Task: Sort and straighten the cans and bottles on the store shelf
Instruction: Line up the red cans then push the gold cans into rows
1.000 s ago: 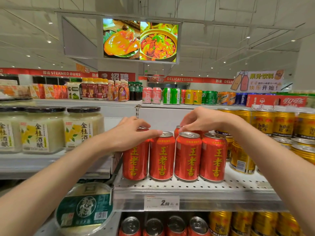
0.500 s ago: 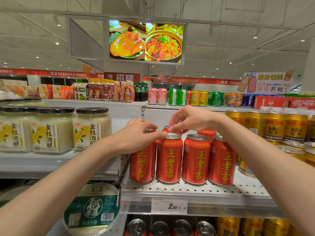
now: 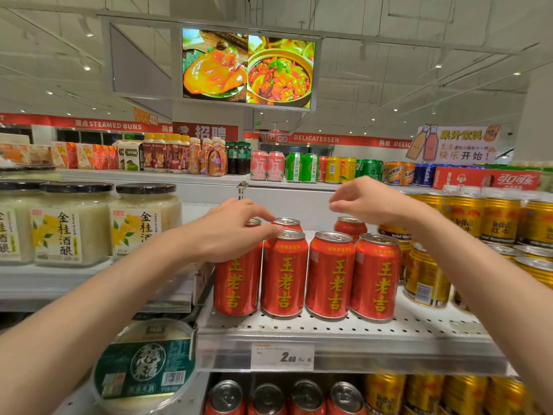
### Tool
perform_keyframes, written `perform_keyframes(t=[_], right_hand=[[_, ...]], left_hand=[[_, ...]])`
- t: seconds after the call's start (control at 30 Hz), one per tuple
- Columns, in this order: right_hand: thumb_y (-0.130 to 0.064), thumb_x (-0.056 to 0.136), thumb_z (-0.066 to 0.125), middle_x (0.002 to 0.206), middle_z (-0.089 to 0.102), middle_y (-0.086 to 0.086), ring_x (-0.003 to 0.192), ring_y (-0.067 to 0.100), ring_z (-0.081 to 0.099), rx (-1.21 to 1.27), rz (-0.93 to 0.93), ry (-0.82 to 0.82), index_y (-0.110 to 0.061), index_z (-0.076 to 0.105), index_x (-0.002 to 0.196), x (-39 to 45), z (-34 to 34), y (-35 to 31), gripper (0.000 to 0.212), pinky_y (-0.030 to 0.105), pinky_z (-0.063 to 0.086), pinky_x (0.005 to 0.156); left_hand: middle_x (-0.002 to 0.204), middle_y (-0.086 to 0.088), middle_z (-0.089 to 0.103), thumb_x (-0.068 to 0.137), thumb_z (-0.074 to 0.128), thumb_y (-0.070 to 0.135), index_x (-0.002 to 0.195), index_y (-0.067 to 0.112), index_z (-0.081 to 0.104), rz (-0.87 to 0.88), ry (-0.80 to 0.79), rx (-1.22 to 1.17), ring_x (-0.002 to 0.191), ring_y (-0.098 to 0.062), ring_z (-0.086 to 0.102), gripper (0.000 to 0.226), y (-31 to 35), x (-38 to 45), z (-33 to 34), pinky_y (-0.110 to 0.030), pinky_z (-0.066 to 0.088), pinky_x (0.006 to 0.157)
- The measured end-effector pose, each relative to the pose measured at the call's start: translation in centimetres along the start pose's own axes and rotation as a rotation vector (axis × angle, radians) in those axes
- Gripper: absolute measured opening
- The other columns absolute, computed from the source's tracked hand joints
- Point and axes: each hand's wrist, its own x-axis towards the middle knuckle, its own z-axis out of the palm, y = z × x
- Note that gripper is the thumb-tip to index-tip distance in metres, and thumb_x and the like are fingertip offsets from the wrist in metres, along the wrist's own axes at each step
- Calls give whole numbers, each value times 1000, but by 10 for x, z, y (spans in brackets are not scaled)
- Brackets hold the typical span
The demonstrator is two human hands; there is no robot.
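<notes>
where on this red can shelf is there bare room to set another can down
Bare perforated shelf shows in front of the gold cans, right of the front row of red cans. There is also a gap in the back row between two rear red cans. The front row itself is packed tight, with the left hand on its left end.

A single head-worn wide-angle view looks forward and slightly down from close in front of a perforated shelf (image 3: 374,327). Both forearms reach in from the bottom corners, the left hand (image 3: 230,232) and right hand (image 3: 374,202) near the centre. Beyond the hands, the view runs far to ceiling and hanging screen (image 3: 248,67).
</notes>
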Motion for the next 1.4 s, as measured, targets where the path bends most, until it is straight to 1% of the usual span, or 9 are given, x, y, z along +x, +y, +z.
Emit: perform_keyframes(t=[0.13, 0.23, 0.3, 0.53, 0.77, 1.0, 1.1, 1.3, 1.4], right_hand=[[-36, 96, 65, 125, 70, 5, 112, 22, 64, -82, 125, -55, -14, 73, 119, -3, 9, 20, 32, 35, 51, 92], [-35, 91, 72, 107, 73, 2, 97, 20, 67, 3, 192, -86, -17, 71, 106, -1, 12, 25, 24, 33, 53, 80], [-31, 89, 75, 100, 74, 3, 92, 21, 68, 34, 221, -81, -14, 69, 101, -1, 12, 26, 21, 37, 56, 81], [-26, 88, 77, 96, 74, 2, 84, 12, 66, 97, 183, -63, -13, 71, 100, -5, 9, 18, 19, 27, 51, 66], [-29, 88, 78, 100, 75, 3, 94, 20, 72, 290, 85, -96, -14, 70, 99, -3, 8, -1, 21, 38, 62, 84], [-36, 84, 81, 98, 77, -1, 92, 13, 72, 279, 42, -164, -17, 75, 100, -6, 13, -7, 26, 25, 59, 73], [-32, 90, 75, 103, 77, -1, 96, 14, 73, 329, 52, -151, -18, 75, 104, -7, 10, -6, 20, 27, 61, 78], [-46, 98, 60, 115, 74, -6, 103, 11, 69, 189, 65, -126, -25, 71, 121, -23, 9, -7, 33, 39, 59, 94], [-57, 96, 56, 119, 72, -10, 106, 7, 66, 128, 39, -93, -30, 69, 123, -41, 0, -9, 40, 39, 56, 96]], left_hand=[[141, 7, 55, 97, 48, 57, 134, 32, 59, 28, -79, -35, 123, -11, 51, 46, 11, 10, -2, -34, 42, 100], [141, 6, 57, 97, 49, 55, 134, 32, 60, 21, -94, -69, 125, -13, 54, 44, 10, 12, 0, -37, 43, 107], [141, 5, 58, 98, 49, 56, 133, 33, 60, 21, -87, -71, 125, -14, 54, 44, 10, 11, 1, -41, 43, 108], [137, 4, 61, 92, 46, 63, 130, 34, 62, 31, -75, -76, 121, -17, 57, 50, 8, 10, 2, -46, 46, 106], [136, 4, 61, 98, 49, 54, 130, 31, 63, 40, -62, -66, 122, -17, 56, 41, 9, 12, 4, -42, 45, 106], [133, 7, 59, 98, 48, 53, 131, 29, 62, 52, -55, -44, 122, -14, 53, 42, 11, 12, 4, -37, 42, 105], [135, 6, 58, 98, 48, 54, 130, 30, 62, 49, -50, -39, 123, -14, 52, 42, 10, 13, 5, -38, 42, 105], [140, 5, 54, 98, 46, 58, 134, 31, 59, 31, -85, -25, 125, -15, 51, 47, 9, 12, 3, -43, 42, 108], [133, 13, 58, 97, 46, 58, 128, 32, 62, 84, -49, -34, 121, -9, 53, 44, 11, 6, 1, -33, 44, 103]])
